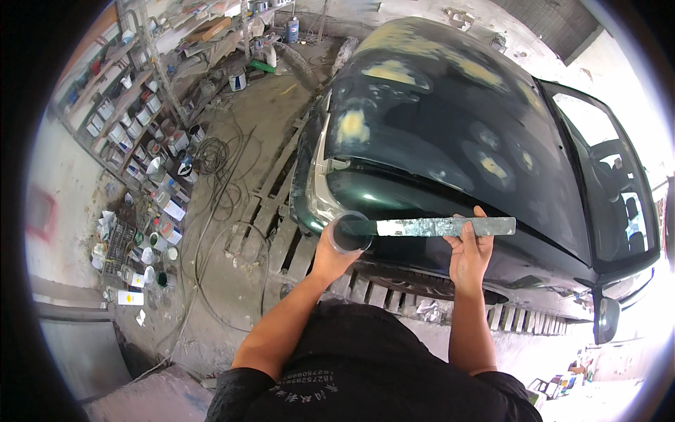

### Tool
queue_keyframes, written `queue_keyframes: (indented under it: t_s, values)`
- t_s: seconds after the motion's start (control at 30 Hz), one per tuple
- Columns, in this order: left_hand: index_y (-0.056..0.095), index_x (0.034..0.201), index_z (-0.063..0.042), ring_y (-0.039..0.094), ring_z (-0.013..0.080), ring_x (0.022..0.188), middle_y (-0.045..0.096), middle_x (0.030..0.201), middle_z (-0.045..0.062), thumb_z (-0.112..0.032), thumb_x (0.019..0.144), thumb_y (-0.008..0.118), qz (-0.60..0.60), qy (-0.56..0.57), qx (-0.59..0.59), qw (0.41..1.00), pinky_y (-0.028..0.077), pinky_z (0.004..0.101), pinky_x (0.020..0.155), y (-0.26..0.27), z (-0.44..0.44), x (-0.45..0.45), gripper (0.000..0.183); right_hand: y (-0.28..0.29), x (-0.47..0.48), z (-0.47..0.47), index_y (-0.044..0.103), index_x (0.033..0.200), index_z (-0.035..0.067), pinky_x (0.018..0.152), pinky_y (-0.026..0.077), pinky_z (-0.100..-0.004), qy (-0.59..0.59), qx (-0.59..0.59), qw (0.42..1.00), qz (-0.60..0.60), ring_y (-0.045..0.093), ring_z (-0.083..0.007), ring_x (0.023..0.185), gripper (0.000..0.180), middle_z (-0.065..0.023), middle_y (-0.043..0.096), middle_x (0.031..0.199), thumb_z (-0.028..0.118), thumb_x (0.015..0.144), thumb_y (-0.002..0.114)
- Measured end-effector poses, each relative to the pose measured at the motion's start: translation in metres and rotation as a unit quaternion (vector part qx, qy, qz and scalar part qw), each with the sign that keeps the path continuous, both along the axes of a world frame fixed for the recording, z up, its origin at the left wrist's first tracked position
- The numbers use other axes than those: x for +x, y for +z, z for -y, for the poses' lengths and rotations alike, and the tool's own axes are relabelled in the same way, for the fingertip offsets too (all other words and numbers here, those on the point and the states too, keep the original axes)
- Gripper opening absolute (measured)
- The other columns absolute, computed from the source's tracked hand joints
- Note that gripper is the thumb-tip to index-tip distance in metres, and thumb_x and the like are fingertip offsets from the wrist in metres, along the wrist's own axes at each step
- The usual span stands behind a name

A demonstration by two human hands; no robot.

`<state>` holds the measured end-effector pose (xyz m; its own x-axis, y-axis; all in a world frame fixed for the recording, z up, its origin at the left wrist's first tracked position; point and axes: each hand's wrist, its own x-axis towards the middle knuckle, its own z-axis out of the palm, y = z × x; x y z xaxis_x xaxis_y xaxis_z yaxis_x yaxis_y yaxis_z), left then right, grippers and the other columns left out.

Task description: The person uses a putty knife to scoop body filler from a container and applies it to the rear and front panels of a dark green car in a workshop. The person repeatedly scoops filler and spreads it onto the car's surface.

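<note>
My left hand grips a clear plastic cup holding dark liquid, tipped so its mouth faces me. A flat, paint-crusted mixing stick reaches across from the cup, its left end at or inside the cup's mouth. Near the other end, my right hand pinches the stick between thumb and fingers. Both hands are above the front fender of a dark green car. Beyond them spreads its hood, sanded dull, with yellowish filler patches such as one near the front edge.
On the left, shelves carry many paint cans. Bottles, cans and a wire crate crowd the floor below. Coiled hoses trail over the concrete. The car stands above a slatted platform. Its side mirror juts out at right.
</note>
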<state>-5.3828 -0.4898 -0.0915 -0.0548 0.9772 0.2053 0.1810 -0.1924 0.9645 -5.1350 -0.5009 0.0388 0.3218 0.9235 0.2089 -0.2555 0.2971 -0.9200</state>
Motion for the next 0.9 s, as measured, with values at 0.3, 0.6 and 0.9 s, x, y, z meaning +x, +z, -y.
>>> queue_keyframes:
  t_s: [0.3, 0.6, 0.9]
  values:
    - [0.047, 0.127, 0.000, 0.058, 0.0312, 0.112, 0.058, 0.117, 0.017, -0.011, 0.062, 0.086, -0.034, 0.018, 0.003, 0.999, 0.046, 0.0387, 0.096, -0.011, 0.009, -0.039, 0.077, 0.014, -0.065, -0.008, 0.038, 0.137, -0.005, 0.079, 0.054, -0.0297, 0.078, 0.011, 0.976, 0.201, 0.064, -0.0168, 0.094, 0.046, -0.0177, 0.066, 0.106, 0.010, 0.097, 0.057]
    - [0.050, 0.129, -0.004, 0.058, 0.0285, 0.114, 0.059, 0.121, 0.014, -0.013, 0.063, 0.087, 0.011, -0.041, -0.034, 0.999, 0.046, 0.0369, 0.097, -0.022, -0.003, -0.144, 0.076, 0.014, -0.202, -0.047, 0.045, 0.132, -0.007, 0.084, 0.051, -0.0306, 0.212, 0.020, 0.910, 0.356, 0.064, -0.0189, 0.096, 0.045, -0.0158, 0.068, 0.102, 0.008, 0.094, 0.062]
    - [0.049, 0.133, -0.005, 0.055, 0.0307, 0.119, 0.057, 0.126, 0.016, -0.017, 0.061, 0.088, -0.087, -0.031, -0.065, 0.994, 0.045, 0.0383, 0.100, -0.012, -0.035, -0.308, 0.083, 0.039, -0.381, -0.123, 0.052, 0.127, -0.008, 0.082, 0.052, -0.0297, 0.277, 0.043, 0.839, 0.467, 0.064, -0.0123, 0.089, 0.043, -0.0106, 0.070, 0.097, 0.010, 0.090, 0.065]
